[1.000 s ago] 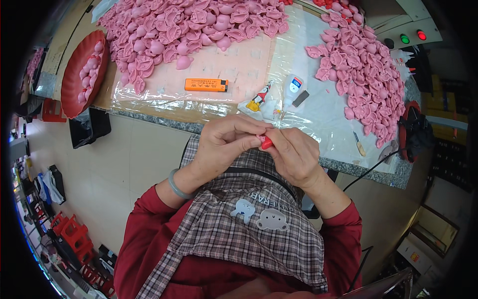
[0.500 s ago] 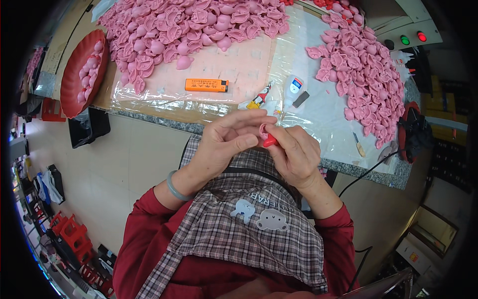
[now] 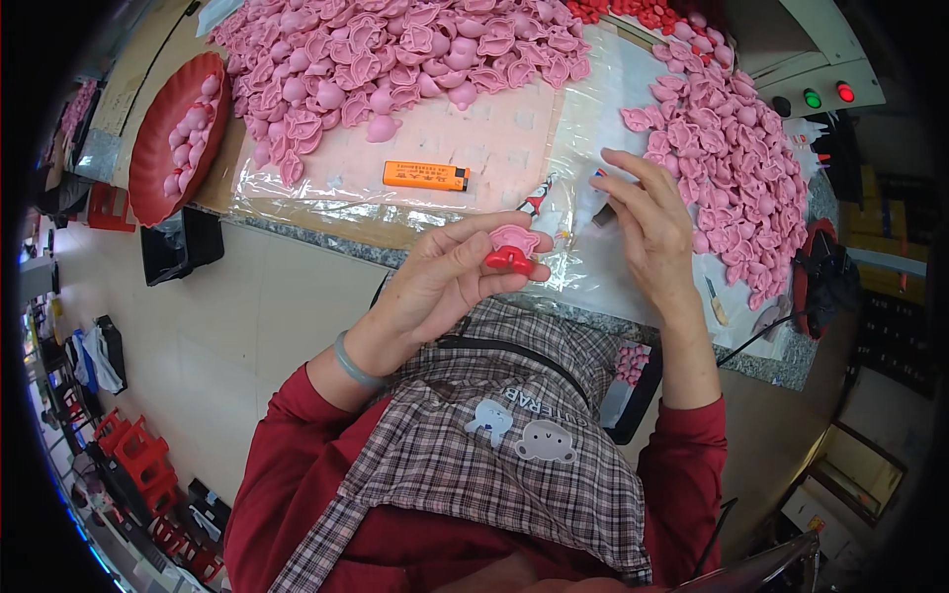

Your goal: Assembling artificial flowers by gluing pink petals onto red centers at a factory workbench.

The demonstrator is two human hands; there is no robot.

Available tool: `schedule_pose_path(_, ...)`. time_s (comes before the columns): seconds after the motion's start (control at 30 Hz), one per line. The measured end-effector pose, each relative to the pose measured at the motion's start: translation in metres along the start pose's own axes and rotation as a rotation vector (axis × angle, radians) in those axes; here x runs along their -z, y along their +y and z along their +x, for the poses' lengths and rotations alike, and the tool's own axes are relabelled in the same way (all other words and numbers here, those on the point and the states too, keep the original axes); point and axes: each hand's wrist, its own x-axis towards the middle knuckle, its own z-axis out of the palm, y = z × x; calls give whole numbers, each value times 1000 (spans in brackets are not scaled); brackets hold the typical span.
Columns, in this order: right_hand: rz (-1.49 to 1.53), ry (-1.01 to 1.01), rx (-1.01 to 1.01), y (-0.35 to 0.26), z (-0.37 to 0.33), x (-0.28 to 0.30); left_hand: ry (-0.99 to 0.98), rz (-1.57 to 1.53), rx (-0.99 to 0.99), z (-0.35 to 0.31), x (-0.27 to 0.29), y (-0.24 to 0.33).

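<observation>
Well, the left hand is turned half palm-up, pinching a pink-and-red piece at its fingertips, toward two o'clock. At the piece's two o'clock, the right hand stretches out, fingers bent; whether it grips the mostly hidden bottle cannot be told. Speckled table edge runs behind the left hand; white sheet spans the gap between both.

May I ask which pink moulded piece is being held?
The cupped pink moulded piece with a glossy red part, in the left hand; the others lie unheld.
</observation>
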Motion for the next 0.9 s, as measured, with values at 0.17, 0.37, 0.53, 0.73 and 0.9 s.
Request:
schedule_pose_path(0.17,-55,-231,89,16,7,-2,-1,-99,18,2,3,-1)
schedule_pose_path(0.37,-30,-316,43,9,14,4,-24,-81,3,2,5,1)
schedule_pose_path(0.53,206,-139,32,-31,9,9,-13,61,-82,0,-1,4)
schedule_pose_path(0.73,243,-41,26,-60,-7,-13,-8,236,-151,2,-3,-3)
schedule_pose_path(0.9,239,-34,49,-56,-10,-19,29,328,-182,2,-3,-6)
